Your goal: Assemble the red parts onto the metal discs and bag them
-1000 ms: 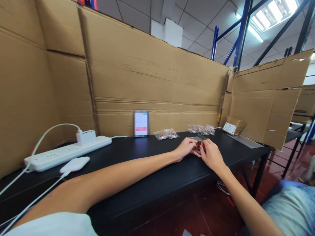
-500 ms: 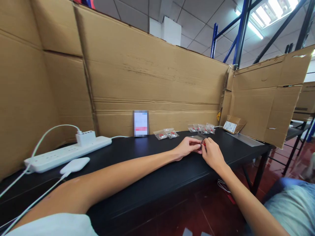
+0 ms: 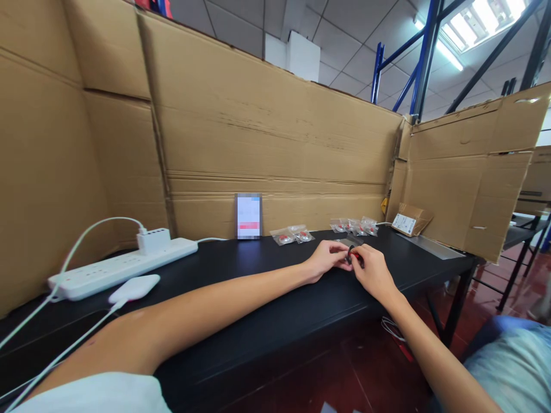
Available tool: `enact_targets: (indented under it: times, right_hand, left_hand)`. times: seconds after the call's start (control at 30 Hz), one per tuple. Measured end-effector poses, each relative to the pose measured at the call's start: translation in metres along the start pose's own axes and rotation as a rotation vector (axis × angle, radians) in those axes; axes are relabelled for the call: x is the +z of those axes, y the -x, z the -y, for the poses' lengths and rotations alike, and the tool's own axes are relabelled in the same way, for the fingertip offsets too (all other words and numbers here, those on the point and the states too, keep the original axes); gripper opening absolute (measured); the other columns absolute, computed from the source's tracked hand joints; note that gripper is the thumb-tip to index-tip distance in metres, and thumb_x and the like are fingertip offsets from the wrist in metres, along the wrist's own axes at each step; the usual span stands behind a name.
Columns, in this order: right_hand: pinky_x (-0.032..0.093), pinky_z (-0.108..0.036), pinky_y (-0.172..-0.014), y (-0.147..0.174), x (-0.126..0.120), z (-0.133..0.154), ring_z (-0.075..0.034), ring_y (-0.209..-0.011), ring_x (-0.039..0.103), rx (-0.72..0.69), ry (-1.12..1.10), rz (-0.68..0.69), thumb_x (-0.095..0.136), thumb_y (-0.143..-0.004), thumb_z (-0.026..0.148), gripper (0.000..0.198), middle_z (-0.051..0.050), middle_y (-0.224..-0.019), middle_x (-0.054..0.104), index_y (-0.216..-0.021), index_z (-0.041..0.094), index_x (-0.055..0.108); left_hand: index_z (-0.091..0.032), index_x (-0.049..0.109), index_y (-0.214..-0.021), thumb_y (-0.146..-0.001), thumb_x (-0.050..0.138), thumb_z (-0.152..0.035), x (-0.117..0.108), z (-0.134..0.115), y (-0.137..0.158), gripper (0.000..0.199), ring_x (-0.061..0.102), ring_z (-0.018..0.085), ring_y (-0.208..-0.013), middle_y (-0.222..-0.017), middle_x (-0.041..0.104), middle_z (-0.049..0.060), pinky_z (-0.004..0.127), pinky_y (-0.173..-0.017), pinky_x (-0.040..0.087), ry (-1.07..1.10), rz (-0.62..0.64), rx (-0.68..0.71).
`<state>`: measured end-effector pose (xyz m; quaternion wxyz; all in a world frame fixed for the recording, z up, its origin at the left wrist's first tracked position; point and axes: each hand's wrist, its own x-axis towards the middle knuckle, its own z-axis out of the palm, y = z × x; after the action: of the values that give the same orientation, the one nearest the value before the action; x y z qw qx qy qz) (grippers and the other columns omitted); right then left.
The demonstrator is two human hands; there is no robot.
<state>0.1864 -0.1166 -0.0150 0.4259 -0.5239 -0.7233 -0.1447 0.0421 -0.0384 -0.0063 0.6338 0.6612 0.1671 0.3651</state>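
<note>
1. White plastic made up the power strip [image 3: 124, 268] at nine o'clock, counting the hours from the piece in the hands; a charger block [image 3: 154, 242] stood plugged into it.
2. Between eight and nine o'clock, a white pad [image 3: 134, 288] with a cable lay on the black table [image 3: 241, 264].
3. Between nine and ten o'clock, a lit screen [image 3: 248, 216], its content blurred, stood upright against the cardboard wall [image 3: 275, 137].
4. Nearer on the same bearing lay two clear packets [image 3: 284, 237] with red inside.
5. The left hand [image 3: 323, 261] came in from nine o'clock, thumb and fingertips closed on the piece's left side.
6. The small dark-and-red piece [image 3: 350, 252] sat between both hands, above the table, mostly hidden by fingers.
7. At twelve o'clock, just beyond, was a row of packets [image 3: 353, 226], also showing red.
8. The right hand [image 3: 371, 268] reached in from four o'clock, its thumb and forefinger pinched on the piece; I could not tell how its other fingers lay.
9. Between two and three o'clock, a labelled brown parcel [image 3: 411, 219] rested near the table's right end.
</note>
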Motion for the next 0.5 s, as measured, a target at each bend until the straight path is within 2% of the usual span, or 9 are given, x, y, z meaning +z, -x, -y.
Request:
enact_targets:
  times: [0.1,0.37,0.5]
  right_hand:
    - [0.044,-0.026,-0.070,-0.0001,0.0013,-0.0010,-0.017,-0.075,0.060,-0.022,-0.052,0.012,0.046,-0.088,0.013,0.018,-0.005,-0.083,0.064,-0.089,0.018,0.063]
    - [0.045,-0.024,-0.063,0.0007,0.0014,0.0032,-0.014,-0.068,0.059,0.033,-0.173,0.004,0.051,-0.086,0.019,0.012,-0.002,-0.083,0.065,-0.097,0.020,0.056]
    - [0.048,-0.028,-0.072,-0.0008,-0.0018,0.0081,-0.018,-0.081,0.061,0.016,-0.141,-0.034,0.060,-0.083,0.028,0.027,-0.007,-0.098,0.063,-0.109,0.020,0.056]
  left_hand:
    - [-0.008,0.064,-0.082,-0.068,0.080,-0.028,0.0005,-0.0008,0.0005,0.030,0.067,0.017,-0.061,-0.068,0.067,0.006,0.034,-0.068,0.058,-0.028,-0.056,-0.012]
    - [-0.010,0.059,-0.080,-0.071,0.073,-0.020,0.0032,-0.0057,0.0035,0.019,0.065,0.015,-0.055,-0.065,0.065,0.005,0.028,-0.055,0.057,-0.066,-0.071,-0.032]
    - [-0.011,0.059,-0.076,-0.068,0.074,-0.018,0.0016,-0.0056,0.0027,0.019,0.060,0.009,-0.052,-0.068,0.062,0.001,0.026,-0.054,0.056,-0.021,-0.108,-0.024]
